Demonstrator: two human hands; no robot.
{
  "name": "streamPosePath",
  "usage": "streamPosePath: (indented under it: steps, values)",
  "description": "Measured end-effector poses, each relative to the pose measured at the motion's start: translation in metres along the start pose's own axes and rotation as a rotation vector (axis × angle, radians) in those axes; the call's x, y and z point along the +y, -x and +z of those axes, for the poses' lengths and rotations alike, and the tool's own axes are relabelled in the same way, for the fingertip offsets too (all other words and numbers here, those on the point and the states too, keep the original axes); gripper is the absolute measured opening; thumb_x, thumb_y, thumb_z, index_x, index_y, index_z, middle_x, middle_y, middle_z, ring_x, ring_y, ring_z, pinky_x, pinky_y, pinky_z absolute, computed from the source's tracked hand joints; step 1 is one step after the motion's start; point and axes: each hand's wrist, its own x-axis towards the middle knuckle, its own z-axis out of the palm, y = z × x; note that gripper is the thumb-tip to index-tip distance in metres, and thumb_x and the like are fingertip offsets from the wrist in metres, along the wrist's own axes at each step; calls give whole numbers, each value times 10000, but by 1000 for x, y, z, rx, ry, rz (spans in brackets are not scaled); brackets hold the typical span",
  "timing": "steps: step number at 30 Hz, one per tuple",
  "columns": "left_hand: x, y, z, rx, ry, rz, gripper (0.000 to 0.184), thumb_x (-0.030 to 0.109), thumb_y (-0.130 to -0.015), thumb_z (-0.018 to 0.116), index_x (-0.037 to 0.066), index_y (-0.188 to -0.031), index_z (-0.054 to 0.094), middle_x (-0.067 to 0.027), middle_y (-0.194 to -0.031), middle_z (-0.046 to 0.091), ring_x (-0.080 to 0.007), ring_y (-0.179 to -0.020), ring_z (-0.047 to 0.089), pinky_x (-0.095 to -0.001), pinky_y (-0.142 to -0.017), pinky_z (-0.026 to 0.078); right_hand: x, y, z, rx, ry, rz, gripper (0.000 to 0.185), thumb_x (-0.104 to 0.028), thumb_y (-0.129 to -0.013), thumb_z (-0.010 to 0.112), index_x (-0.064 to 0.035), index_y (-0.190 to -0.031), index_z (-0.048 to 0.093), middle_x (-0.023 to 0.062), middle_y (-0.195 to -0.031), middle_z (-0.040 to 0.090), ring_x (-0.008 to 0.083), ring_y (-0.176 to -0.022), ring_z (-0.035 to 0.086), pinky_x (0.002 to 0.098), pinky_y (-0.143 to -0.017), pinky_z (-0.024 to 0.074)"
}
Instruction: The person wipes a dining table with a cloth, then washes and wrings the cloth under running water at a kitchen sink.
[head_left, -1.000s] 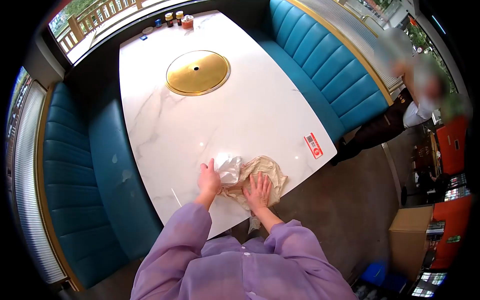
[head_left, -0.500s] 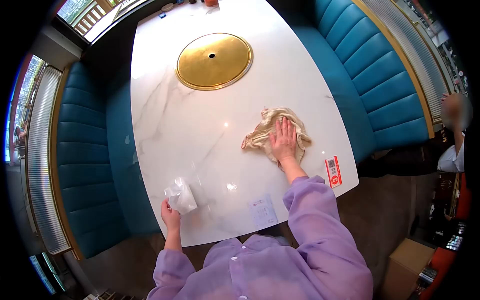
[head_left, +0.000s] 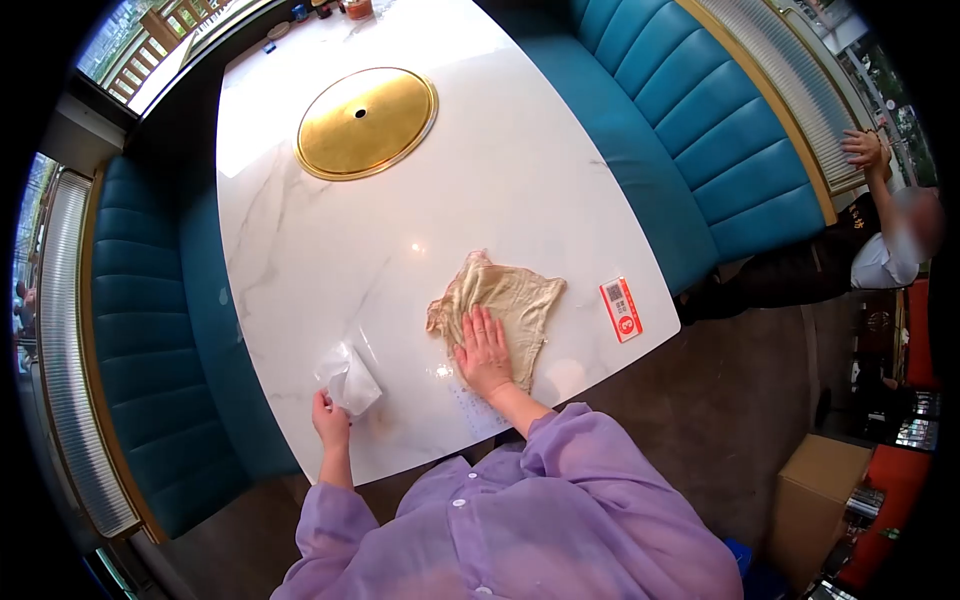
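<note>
My right hand (head_left: pixel 486 352) lies flat on a spread beige cloth (head_left: pixel 515 305), fingers stretched out and pressing it to the white marble-patterned table (head_left: pixel 330 265). Part of a pale printed paper sheet (head_left: pixel 468 412) shows by the front edge, partly hidden under the cloth and my right wrist. At the front left, my left hand (head_left: pixel 331 418) pinches the near corner of a white crumpled packet (head_left: pixel 354 382), thin and shiny like plastic. What the packet contains cannot be made out.
A round gold cover (head_left: pixel 367 125) is set into the table's far half. A red-and-white code sticker (head_left: pixel 621 309) is near the right corner. Teal benches (head_left: pixel 150 350) flank both sides. Another person (head_left: pixel 890 235) stands beyond the right bench. Small containers (head_left: pixel 357 8) stand at the far end.
My right hand and the cloth have moved left and toward me, now over part of the printed sheet. My left hand still holds the packet. The view has shifted slightly.
</note>
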Motion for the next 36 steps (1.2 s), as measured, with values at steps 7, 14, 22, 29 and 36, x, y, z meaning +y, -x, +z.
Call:
streamPosePath:
  steps: [7, 14, 22, 29, 36]
  values:
    - [-29, -18, -7, -58, -66, -25, 169, 83, -793, 510, 58, -961, 511, -28, -719, 485, -108, -473, 497, -235, -330, 385, 58, -49, -5, 109, 122, 22, 499, -323, -852, 420, -48, -1267, 389, 128, -1338, 349, 265, -1241, 311, 377, -1030, 223]
    - [-12, 1, -13, -124, 4, -104, 440, 283, -805, 584, 38, -1145, 449, -68, -797, 510, -126, -443, 479, -232, -332, 374, 127, -8, -24, 191, 351, 440, 521, -307, -849, 408, -32, -1289, 354, 123, -1367, 308, 260, -1272, 258, 476, -1046, 114]
    - [-20, 0, -13, 192, -94, 236, 513, 330, -815, 575, 44, -1207, 406, -60, -936, 485, -85, -586, 428, -210, -454, 385, 10, 34, -10, -15, 110, 3, 583, -366, -796, 484, -40, -1270, 388, 141, -1366, 294, 309, -1282, 224, 511, -1045, 107]
    - [74, 40, 21, 58, -16, 526, 346, 79, -785, 557, 42, -1119, 476, -52, -944, 491, -79, -609, 391, -209, -589, 373, 142, -99, -22, 168, 278, 273, 562, -374, -844, 425, -90, -1318, 324, 118, -1380, 284, 271, -1281, 239, 472, -1049, 114]
    - [118, 124, 114, -989, 49, 355, 159, 107, -792, 570, 36, -932, 588, -27, -789, 559, -85, -594, 463, -229, -558, 406, 238, -43, -56, 204, 429, 824, 534, -389, -873, 346, -105, -1325, 310, 118, -1365, 310, 276, -1269, 257, 470, -1043, 117]
